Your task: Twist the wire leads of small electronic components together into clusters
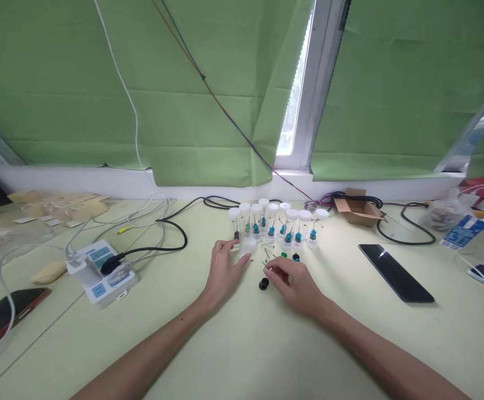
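Two bare forearms are spanning the lower view above a pale bench. At left, a white power strip is lying with plugs seated in it. Nearer the middle, the left hand is cupping around a clear tube, thumb and fingers apart; its firmness cannot be told. White-capped vials are standing just behind, several holding blue pieces. One black piece is lying beside the right hand, whose fingertips are sitting close together; whether they are pinching something cannot be told. Farther right, a dark phone is lying flat.

Soft even daylight, white glare at the window gap between green blinds, stretched, smeary side edges
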Available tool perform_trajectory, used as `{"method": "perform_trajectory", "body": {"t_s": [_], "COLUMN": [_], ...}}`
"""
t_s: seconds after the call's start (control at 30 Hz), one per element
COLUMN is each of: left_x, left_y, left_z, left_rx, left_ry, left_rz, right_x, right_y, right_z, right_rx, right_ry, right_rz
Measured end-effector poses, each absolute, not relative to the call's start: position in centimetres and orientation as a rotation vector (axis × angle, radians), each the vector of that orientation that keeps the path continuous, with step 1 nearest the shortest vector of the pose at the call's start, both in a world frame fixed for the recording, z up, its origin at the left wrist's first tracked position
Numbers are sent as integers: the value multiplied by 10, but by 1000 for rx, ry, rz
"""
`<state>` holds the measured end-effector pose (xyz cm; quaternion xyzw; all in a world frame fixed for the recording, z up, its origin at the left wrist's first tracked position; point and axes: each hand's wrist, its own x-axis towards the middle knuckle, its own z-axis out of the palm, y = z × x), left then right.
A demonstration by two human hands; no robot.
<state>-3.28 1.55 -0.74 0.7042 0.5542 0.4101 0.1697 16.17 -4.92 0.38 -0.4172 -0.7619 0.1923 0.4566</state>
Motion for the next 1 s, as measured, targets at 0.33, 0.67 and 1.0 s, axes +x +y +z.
{"method": "perform_trajectory", "body": {"t_s": [0.33, 0.67, 1.0], "left_x": [-35, -33, -30], "left_y": [21, 19, 8], "left_z": [-11, -9, 1], "left_rx": [1986, 1953, 1982], "left_ry": [1552, 1564, 1474], "left_rz": [1131, 1171, 1323], "right_x": [161, 163, 164], "right_y": [-49, -48, -47], "right_z": [3, 2, -1], "right_rx": [-1040, -1064, -1093], "right_ry": [-1875, -1872, -1789], "right_rz": [491, 525, 700]}}
